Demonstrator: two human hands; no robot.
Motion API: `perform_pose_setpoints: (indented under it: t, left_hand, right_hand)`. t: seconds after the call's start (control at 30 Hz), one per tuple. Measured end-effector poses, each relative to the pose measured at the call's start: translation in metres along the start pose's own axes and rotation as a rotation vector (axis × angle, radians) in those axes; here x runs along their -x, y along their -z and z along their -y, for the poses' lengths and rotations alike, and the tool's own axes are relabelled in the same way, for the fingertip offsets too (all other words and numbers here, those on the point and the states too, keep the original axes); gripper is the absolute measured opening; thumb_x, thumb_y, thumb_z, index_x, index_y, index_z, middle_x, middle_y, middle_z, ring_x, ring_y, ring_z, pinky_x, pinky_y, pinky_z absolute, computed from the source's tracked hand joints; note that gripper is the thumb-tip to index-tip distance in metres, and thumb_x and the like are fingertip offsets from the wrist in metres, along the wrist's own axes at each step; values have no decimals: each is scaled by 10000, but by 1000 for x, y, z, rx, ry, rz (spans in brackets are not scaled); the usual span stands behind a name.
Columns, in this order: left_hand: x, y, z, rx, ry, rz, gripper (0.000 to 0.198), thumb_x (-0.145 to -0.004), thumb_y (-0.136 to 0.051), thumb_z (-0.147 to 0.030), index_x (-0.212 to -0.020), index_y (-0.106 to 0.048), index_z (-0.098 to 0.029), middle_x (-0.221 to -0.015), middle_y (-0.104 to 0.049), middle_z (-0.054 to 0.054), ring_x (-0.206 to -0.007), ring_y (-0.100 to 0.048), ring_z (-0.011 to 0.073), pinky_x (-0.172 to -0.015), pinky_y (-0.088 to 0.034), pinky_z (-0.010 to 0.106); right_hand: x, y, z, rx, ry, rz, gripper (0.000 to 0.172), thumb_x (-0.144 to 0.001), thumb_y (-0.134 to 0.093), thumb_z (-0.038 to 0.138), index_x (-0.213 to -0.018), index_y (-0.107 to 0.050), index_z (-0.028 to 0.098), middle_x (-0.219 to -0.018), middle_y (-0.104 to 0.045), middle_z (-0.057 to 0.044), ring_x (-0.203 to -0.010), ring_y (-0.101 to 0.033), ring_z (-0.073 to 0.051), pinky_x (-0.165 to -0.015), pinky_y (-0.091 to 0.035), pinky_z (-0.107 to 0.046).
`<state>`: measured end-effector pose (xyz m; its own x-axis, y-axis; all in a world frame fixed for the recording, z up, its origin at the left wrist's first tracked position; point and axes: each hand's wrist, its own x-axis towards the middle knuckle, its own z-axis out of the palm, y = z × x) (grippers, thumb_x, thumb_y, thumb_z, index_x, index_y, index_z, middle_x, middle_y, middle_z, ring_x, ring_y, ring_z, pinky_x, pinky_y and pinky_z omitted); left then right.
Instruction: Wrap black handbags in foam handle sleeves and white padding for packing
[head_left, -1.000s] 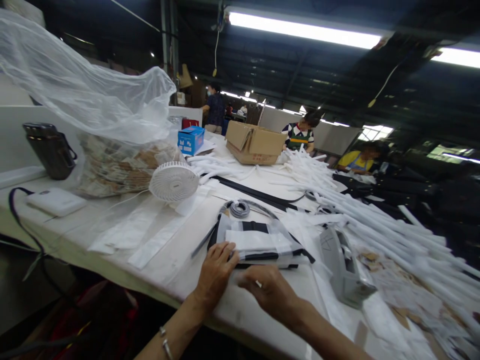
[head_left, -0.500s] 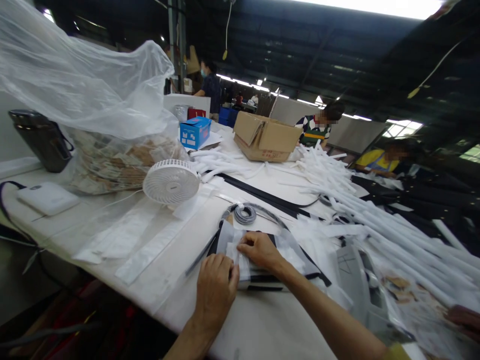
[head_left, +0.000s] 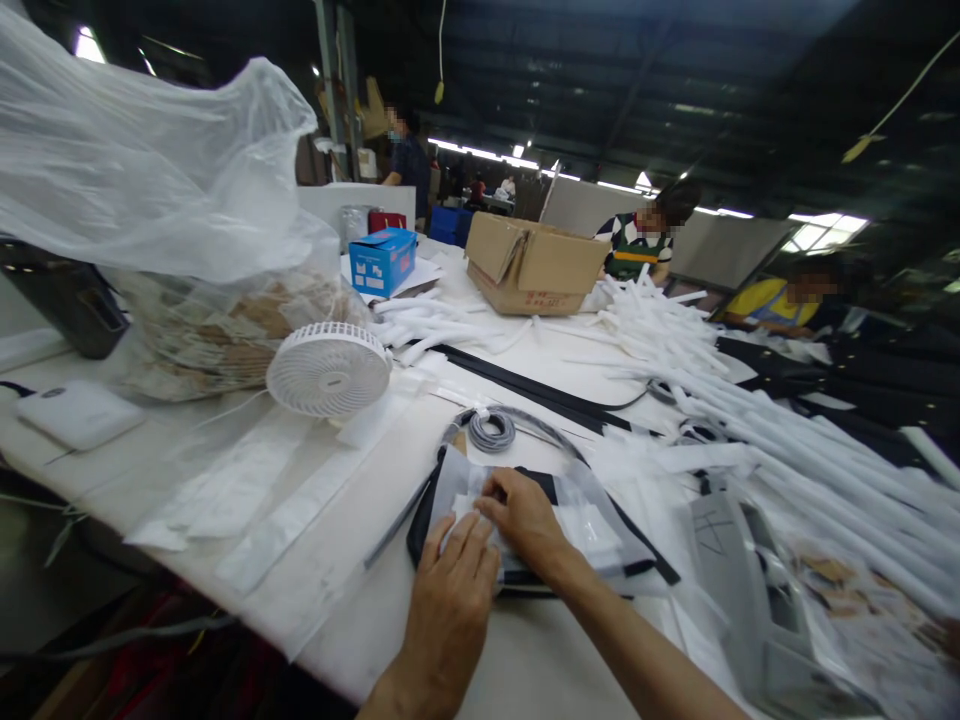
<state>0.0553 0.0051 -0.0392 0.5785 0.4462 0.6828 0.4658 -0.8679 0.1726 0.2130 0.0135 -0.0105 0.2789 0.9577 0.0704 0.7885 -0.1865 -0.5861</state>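
Observation:
A black flat bag (head_left: pixel 421 520) lies in front of me, partly covered by a translucent white sheet (head_left: pixel 592 510). My left hand (head_left: pixel 454 590) rests on the near left part of the sheet, its fingers stretched out and lying flat. Just to the right, my right hand (head_left: pixel 525 520) is closed in a pinch over the middle of the sheet; what is between the fingertips is hidden. Behind the bag sits a coiled grey cord (head_left: pixel 491 430), with a dark strap (head_left: pixel 551 430) arching around it.
A white fan (head_left: pixel 330 370) stands left, before a clear plastic bag of small packets (head_left: pixel 217 330). Behind are a blue box (head_left: pixel 382 262) and a cardboard box (head_left: pixel 532 265). White foam strips (head_left: pixel 757 430) and a grey tape dispenser (head_left: pixel 742 580) lie right. Co-workers sit beyond.
My left hand has moved from the bag's near edge up onto the sheet, and its curled fingers have straightened. The right hand stays pinched in nearly the same place. The view has shifted slightly.

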Motion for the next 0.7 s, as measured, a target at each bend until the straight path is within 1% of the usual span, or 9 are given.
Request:
perform_pose_setpoints:
  t: [0.1, 0.23, 0.3, 0.37, 0.43, 0.47, 0.53, 0.63, 0.7]
  left_hand:
    - [7, -2, -5, 0, -19, 57, 246, -954, -385, -146, -1081, -593, -186, -1032, -711, 74, -969, -653, 228, -936, -458, 443]
    - [14, -3, -6, -41, -33, 77, 275, -931, -450, -163, -1181, -563, -152, -1108, -698, 109, -1020, -648, 260, -898, -472, 446]
    - [15, -2, -6, -46, -35, 89, 309, -920, -472, -155, -1220, -544, -139, -1134, -690, 115, -1043, -640, 261, -912, -462, 442]
    - [15, -2, -5, -41, -32, 97, 323, -917, -472, -137, -1233, -538, -144, -1150, -686, 108, -1065, -631, 257, -929, -445, 436]
    - [14, 0, -4, -37, -35, 93, 316, -920, -458, -118, -1220, -550, -152, -1146, -688, 100, -1071, -627, 254, -941, -425, 430]
    - [13, 1, -4, -38, -43, 91, 311, -924, -452, -115, -1214, -557, -152, -1145, -689, 100, -1071, -626, 253, -945, -415, 427]
    - [12, 2, -4, -49, -70, 76, 296, -937, -436, -121, -1201, -570, -140, -1140, -689, 106, -1060, -628, 254, -951, -394, 425]
    - [11, 5, -3, -77, -122, 40, 294, -961, -400, -135, -1189, -585, -121, -1134, -689, 115, -1040, -631, 253, -946, -378, 426]
    - [11, 6, -1, -101, -158, 25, 297, -968, -394, -139, -1190, -590, -116, -1138, -689, 116, -1041, -630, 250, -942, -380, 426]
  right_hand:
    - [-3, 1, 2, 63, -29, 1, 73, -790, -675, 212, -831, -615, 201, -745, -642, -3, -700, -574, -161, -651, -374, -264]
    - [-19, 4, 8, 50, -95, -21, 161, -731, -708, 174, -859, -614, 198, -751, -647, -11, -747, -601, -186, -662, -379, -272]
    - [-29, 10, 11, 4, -112, -50, 174, -681, -731, 155, -806, -615, 194, -730, -641, -5, -743, -610, -183, -651, -396, -263]
    - [-36, 24, 12, -73, -135, -85, 129, -699, -711, 178, -792, -623, 187, -706, -634, 2, -676, -613, -160, -608, -418, -249]
    - [-32, 47, 9, -167, -161, -135, 100, -782, -634, 245, -855, -632, 177, -711, -637, -1, -592, -607, -136, -541, -431, -234]
    - [-25, 63, 6, -210, -172, -164, 137, -821, -586, 279, -892, -633, 171, -717, -640, -6, -567, -605, -129, -513, -434, -228]
    - [-1, 101, -9, -271, -188, -232, 211, -853, -533, 336, -923, -631, 163, -743, -651, -21, -571, -613, -128, -491, -443, -221]
    - [61, 165, -46, -326, -243, -386, 291, -813, -579, 430, -887, -645, 156, -774, -673, -42, -604, -616, -138, -516, -465, -231]
    - [112, 201, -77, -285, -348, -479, 355, -779, -598, 497, -869, -658, 158, -766, -682, -44, -630, -615, -152, -562, -480, -251]
